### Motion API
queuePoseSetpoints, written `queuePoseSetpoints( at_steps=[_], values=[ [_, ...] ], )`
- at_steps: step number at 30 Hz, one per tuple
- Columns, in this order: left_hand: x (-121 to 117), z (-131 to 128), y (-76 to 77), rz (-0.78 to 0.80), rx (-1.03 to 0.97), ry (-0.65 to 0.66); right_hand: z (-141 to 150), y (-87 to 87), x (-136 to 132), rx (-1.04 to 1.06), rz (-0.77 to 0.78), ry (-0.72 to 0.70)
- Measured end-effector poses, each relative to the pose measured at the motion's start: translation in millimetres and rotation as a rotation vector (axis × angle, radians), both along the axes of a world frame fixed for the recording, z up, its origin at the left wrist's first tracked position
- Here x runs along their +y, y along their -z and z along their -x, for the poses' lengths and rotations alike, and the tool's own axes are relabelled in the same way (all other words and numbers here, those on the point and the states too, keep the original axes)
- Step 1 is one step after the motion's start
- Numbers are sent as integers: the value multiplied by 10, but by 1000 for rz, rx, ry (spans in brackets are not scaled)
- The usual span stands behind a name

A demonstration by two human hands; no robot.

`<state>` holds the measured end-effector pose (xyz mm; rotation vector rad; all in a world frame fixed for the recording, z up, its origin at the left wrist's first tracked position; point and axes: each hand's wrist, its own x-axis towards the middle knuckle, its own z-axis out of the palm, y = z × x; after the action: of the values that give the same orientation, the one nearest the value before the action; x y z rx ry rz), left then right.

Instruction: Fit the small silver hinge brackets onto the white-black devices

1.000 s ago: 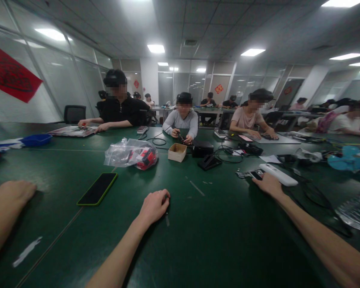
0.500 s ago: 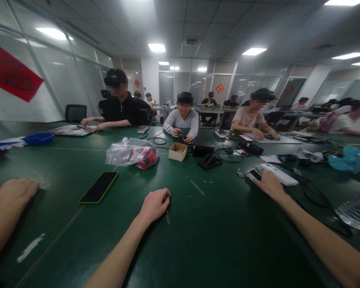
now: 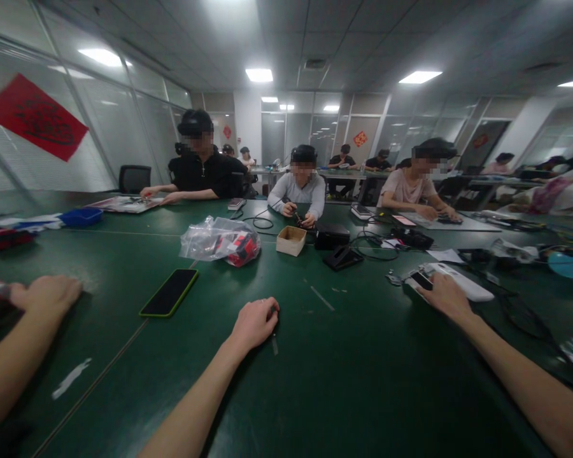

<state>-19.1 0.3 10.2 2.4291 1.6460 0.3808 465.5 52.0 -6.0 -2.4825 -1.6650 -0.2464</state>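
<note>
Resting well apart at a green table (image 3: 339, 388): left hand (image 3: 256, 321), loosely curled, contents, if any, not discernible; right hand (image 3: 447, 298), fingers over a dark-screened device (image 3: 421, 280) beside a white case (image 3: 479, 290), seemingly steadying it, firmness of grip not discernible. Nearby: green-edged phone (image 3: 169, 293), clear bag (image 3: 201, 242) with red contents, open carton (image 3: 290, 245). Possible obstructions: black cables (image 3: 519, 312) beyond the right forearm; far left, another person's hand (image 3: 52, 294).

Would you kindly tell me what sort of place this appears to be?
It is probably a shared office or workroom: several people sit around a large dark-green tabletop, tall glass partition walls enclose the room, and bright white rectangular ceiling lights hang overhead.
</note>
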Motion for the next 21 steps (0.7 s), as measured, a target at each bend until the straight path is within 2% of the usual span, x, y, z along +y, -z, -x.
queuePoseSetpoints(
  at_steps=[21],
  values=[
    [29,18,69,-63,5,22,90,-93,-62,-27,31,-6]
  ],
)
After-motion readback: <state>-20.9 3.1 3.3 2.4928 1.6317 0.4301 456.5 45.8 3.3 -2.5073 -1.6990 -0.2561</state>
